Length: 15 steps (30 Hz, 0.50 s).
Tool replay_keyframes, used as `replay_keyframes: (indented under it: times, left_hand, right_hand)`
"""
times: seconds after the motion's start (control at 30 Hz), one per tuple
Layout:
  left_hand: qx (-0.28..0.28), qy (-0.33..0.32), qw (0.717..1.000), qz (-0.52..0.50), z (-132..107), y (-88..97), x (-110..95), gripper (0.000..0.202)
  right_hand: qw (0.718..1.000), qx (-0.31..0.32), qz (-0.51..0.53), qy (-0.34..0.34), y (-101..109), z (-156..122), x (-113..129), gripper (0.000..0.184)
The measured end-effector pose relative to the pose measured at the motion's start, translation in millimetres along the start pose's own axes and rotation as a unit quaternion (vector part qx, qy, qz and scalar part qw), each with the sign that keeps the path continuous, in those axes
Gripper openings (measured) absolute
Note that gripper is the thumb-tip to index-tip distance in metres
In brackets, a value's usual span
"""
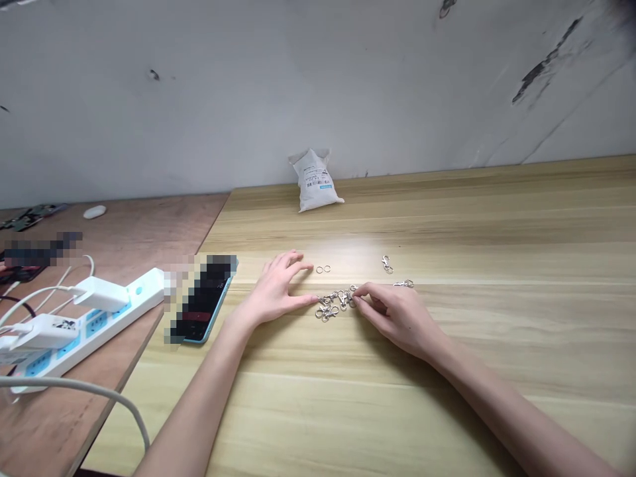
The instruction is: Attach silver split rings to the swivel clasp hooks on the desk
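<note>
A small heap of silver metal clasps (334,301) lies on the light wooden table (447,371). My left hand (278,288) rests flat beside the heap, fingers spread, one fingertip touching its left edge. My right hand (395,315) pinches with thumb and forefinger at the heap's right edge, on a clasp. Two small metal rings (322,269) lie just beyond my left fingers. A single clasp (387,264) lies farther back, and another clasp (405,284) sits just behind my right hand.
A small white labelled bag (315,180) stands by the wall. A phone (203,301) lies left of my left hand. On the darker table to the left, a white power strip (84,324) holds plugged chargers with cables. A small white object (94,211) lies far left.
</note>
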<state>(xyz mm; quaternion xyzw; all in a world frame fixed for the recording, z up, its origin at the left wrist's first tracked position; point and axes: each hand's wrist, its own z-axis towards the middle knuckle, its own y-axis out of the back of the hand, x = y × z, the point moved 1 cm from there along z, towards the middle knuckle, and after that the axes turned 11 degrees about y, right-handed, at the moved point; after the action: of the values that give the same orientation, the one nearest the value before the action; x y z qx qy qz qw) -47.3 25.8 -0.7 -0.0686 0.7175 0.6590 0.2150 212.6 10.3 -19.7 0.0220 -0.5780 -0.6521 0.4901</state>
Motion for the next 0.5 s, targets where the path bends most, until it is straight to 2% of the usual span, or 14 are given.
replay_keyframes:
  times: [0.1,0.27,0.37,0.5]
  left_hand:
    - [-0.022,-0.027,0.999,0.007,1.2,-11.2,-15.4,0.054]
    - [-0.002,-0.075,0.997,0.014,3.8,-22.8,-32.1,0.05]
    - [0.019,-0.105,0.994,0.006,3.4,-21.0,-31.7,0.042]
    - [0.006,-0.09,0.996,-0.008,1.1,-14.0,-23.8,0.038]
  right_hand:
    - [1.0,-0.003,0.008,-0.006,-0.9,0.3,0.2,0.018]
    - [0.996,-0.06,0.045,-0.048,2.8,2.6,-3.7,0.027]
    - [0.992,-0.092,0.059,-0.066,8.2,3.7,-7.6,0.034]
    - [0.991,-0.089,0.054,-0.082,10.6,4.3,-9.0,0.026]
